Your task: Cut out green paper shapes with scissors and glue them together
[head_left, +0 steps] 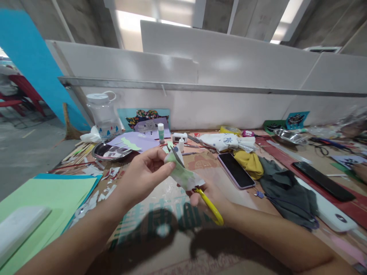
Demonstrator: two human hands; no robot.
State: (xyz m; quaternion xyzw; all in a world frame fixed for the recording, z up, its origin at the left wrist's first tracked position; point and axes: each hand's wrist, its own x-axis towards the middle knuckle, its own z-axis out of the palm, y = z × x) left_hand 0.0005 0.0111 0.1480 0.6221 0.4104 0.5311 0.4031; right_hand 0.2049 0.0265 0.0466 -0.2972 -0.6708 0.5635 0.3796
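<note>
Between my two hands, above the cardboard, is a small piece of white and pale green patterned paper or cloth (183,177). My left hand (147,170) pinches its left edge between thumb and fingers. A pair of scissors with yellow handles (211,208) is in my right hand (210,196). The dark blades come up through the piece, and their tips show near its upper left edge. Part of the right-hand fingers is hidden behind the piece and the handle. Beneath lies a cardboard sheet (160,191) with green printed characters.
A metal plate (96,152) with purple paper (129,141), a plastic bottle (100,114) and a glue stick (161,133) stand at the back. Green paper sheets (57,198) lie left; a phone (236,170) and grey cloth (282,187) lie right. Another person's hand (359,170) shows far right.
</note>
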